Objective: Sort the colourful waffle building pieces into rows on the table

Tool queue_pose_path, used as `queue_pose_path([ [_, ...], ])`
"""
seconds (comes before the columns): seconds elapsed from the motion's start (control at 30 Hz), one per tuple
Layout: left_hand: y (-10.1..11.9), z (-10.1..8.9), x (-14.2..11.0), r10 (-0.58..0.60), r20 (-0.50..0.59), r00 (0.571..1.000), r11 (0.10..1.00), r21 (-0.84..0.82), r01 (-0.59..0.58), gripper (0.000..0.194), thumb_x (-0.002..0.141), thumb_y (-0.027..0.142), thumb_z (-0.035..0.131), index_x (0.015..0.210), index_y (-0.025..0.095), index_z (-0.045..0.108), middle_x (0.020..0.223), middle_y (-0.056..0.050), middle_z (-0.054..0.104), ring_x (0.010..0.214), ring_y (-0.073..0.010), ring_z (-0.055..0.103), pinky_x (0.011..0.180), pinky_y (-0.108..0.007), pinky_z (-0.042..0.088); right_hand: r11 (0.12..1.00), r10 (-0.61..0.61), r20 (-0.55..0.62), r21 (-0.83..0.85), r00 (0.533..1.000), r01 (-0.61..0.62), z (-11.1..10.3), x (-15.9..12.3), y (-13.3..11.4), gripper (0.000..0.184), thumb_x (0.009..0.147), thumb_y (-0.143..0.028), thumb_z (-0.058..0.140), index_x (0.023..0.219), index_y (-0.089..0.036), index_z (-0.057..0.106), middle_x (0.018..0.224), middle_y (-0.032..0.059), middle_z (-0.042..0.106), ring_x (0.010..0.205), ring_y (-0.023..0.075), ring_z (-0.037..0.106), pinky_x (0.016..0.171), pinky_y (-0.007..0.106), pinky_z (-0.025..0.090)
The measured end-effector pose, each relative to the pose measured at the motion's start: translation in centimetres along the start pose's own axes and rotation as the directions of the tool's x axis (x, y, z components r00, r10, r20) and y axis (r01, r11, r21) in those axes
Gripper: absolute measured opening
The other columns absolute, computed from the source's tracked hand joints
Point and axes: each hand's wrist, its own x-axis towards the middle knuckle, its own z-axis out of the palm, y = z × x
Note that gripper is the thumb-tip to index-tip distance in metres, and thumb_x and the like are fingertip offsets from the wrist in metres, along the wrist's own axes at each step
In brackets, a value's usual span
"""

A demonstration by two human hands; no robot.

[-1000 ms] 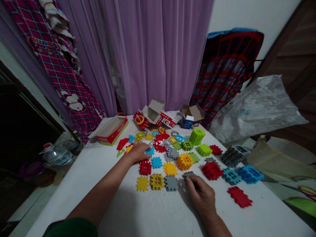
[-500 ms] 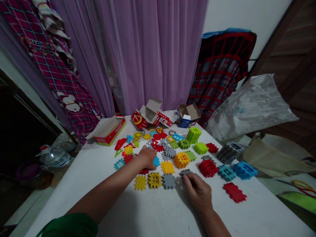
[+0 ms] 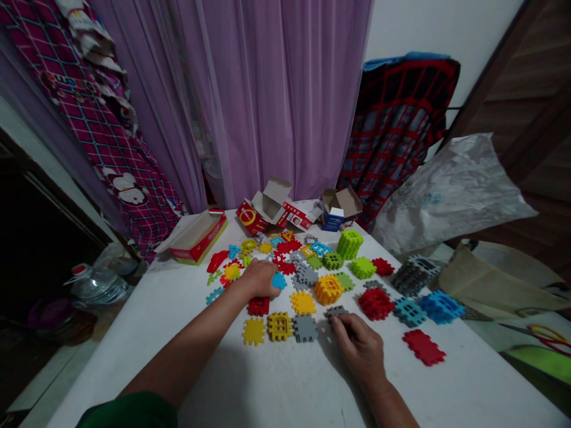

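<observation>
Blue tile [image 3: 279, 280] shifted by the left hand [image 3: 257, 279]

Blue tile is now drawn slightly farther off and away from the yellow tile [image 3: 303, 302] than half a second ago; one piece, apparently, is being taken from the loose spread. It seems clamped by the left grip, though fingertips are hidden. Dark grey tile [image 3: 335, 311] is pinched at its near edge by the right hand [image 3: 360, 342]. Red window tile [image 3: 259, 307] is partly covered by the left forearm [image 3: 209, 336]; reach across the worktop [image 3: 285, 380] is crowded by grey pieces [image 3: 306, 274] and the orange stack [image 3: 329, 289]
</observation>
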Motion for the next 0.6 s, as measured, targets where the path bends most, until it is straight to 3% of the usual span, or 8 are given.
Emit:
queue_pose_path([
  [0.13, -3.5, -1.0, -0.5, -0.13, -0.095, 0.987, 0.991, -0.026, 0.128, 0.043, 0.07, 0.042, 0.065, 0.107, 0.02, 0.066, 0.106, -0.011, 0.073, 0.101, -0.0321, 0.066, 0.092, -0.042, 0.046, 1.0, 0.005, 0.01, 0.0, 1.0, -0.005, 0.2, -0.3, 0.4, 0.019, 0.091, -0.027, 0.058, 0.074, -0.021, 0.062, 0.059, -0.0021, 0.061, 0.048, 0.0096, 0.055, 0.049, 0.02, 0.044],
  [0.27, -5.7, 0.2, -0.5, -0.126, -0.084, 0.988, 0.992, 0.006, 0.127, 0.043, 0.07, 0.042, 0.065, 0.107, 0.02, 0.065, 0.111, -0.011, 0.071, 0.105, -0.0321, 0.064, 0.093, -0.042, 0.046, 1.0, 0.004, 0.019, 0.026, 1.0, -0.004, 0.4, -0.5, 0.5, 0.017, 0.09, -0.026, 0.06, 0.075, -0.021, 0.063, 0.061, -0.0025, 0.062, 0.05, 0.0093, 0.057, 0.051, 0.02, 0.044],
  [0.4, -5.8, 1.8, 0.3, -0.083, -0.104, 0.991, 0.996, -0.029, 0.081, 0.05, 0.071, 0.04, 0.065, 0.116, 0.018, 0.062, 0.119, -0.013, 0.068, 0.113, -0.0331, 0.06, 0.101, -0.043, 0.042, 0.998, 0.06, 0.017, 0.031, 0.998, -0.06, 0.6, -0.7, 0.3, 0.018, 0.091, -0.029, 0.06, 0.075, -0.021, 0.063, 0.063, -0.0018, 0.062, 0.051, 0.0098, 0.057, 0.053, 0.021, 0.044],
  [0.6, -5.3, 2.6, 1.3, -0.043, -0.087, 0.995, 0.997, -0.072, 0.036, 0.053, 0.072, 0.04, 0.066, 0.121, 0.02, 0.061, 0.122, -0.012, 0.067, 0.116, -0.0327, 0.059, 0.106, -0.045, 0.038, 0.996, 0.085, 0.023, 0.034, 0.996, -0.086, 0.5, -0.7, 0.2, 0.021, 0.092, -0.03, 0.059, 0.074, -0.02, 0.063, 0.062, -0.0011, 0.062, 0.052, 0.0108, 0.056, 0.054, 0.022, 0.044],
])
